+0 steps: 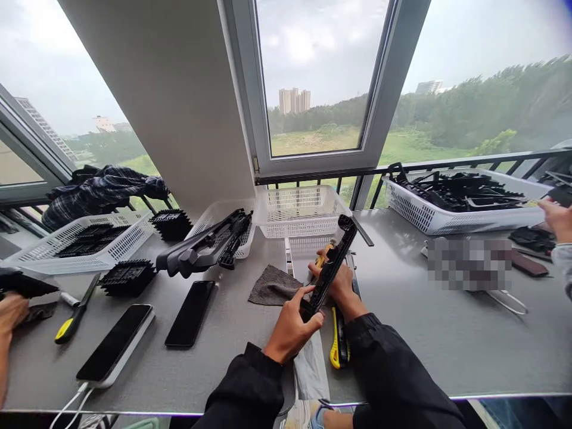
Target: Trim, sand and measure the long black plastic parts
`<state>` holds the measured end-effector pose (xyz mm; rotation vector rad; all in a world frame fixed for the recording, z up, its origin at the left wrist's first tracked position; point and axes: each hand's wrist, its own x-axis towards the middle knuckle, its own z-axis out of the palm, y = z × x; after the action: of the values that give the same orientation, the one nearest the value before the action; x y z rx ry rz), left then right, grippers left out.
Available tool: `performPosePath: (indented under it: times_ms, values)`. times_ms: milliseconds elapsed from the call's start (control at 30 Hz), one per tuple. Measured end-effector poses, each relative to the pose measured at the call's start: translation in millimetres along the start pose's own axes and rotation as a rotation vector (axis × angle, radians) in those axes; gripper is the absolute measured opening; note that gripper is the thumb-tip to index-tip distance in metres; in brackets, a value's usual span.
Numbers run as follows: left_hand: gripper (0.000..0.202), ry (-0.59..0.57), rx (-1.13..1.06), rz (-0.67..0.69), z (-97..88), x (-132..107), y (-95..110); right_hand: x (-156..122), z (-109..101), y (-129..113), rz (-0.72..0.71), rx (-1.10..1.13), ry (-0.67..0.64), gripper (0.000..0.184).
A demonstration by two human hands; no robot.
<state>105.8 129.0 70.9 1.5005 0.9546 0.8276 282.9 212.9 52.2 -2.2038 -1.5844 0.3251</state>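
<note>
A long, narrow black plastic part (331,262) is gripped near its lower end by my left hand (292,326). It tilts up to the right, above the table. My right hand (343,286) is closed just behind the part, around a small yellow tool (320,260); the part hides much of it, so its kind is unclear. Under my right wrist lies a yellow and black utility knife (336,342). A grey-brown cloth (273,286) rests left of my hands.
Black parts lean on a white basket (210,211). Another white basket (301,229) stands by the window; a third basket (429,223), right, holds black parts. Two phones (190,316) (116,345) and a yellow-black knife (74,322) lie left. Other people's hands (13,316) (556,220) show at both edges.
</note>
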Motion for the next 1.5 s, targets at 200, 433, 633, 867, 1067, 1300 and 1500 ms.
performPosePath:
  times_ms: [200,433,633,867,1067,1300,1500]
  values:
    - [0.064,-0.063,0.190,0.059,6.1,-17.4,-4.0,8.0,8.9,-1.9,-0.025,0.045,-0.007,0.044]
    - [0.064,-0.079,0.238,0.111,6.4,-21.9,-7.0,6.1,6.7,-5.2,-0.020,0.039,-0.027,0.041]
    - [0.058,0.057,0.233,0.066,-60.1,-54.2,10.0,1.7,-1.2,0.8,0.005,0.028,-0.051,0.047]
    - [0.059,0.177,0.542,0.138,-175.7,-73.5,43.1,6.0,-5.0,-2.9,0.058,0.112,-0.036,0.047]
    - [0.065,0.163,0.606,0.246,-183.4,-67.3,61.6,6.2,-6.4,0.4,0.022,0.310,0.032,0.049]
    - [0.038,0.254,-0.395,0.152,-97.7,-8.8,55.8,6.7,-4.7,-5.7,-0.047,0.767,0.052,0.081]
    - [0.028,0.270,-0.885,0.138,-57.0,63.6,35.1,10.2,-0.2,-1.2,-0.026,1.186,-0.274,0.072]
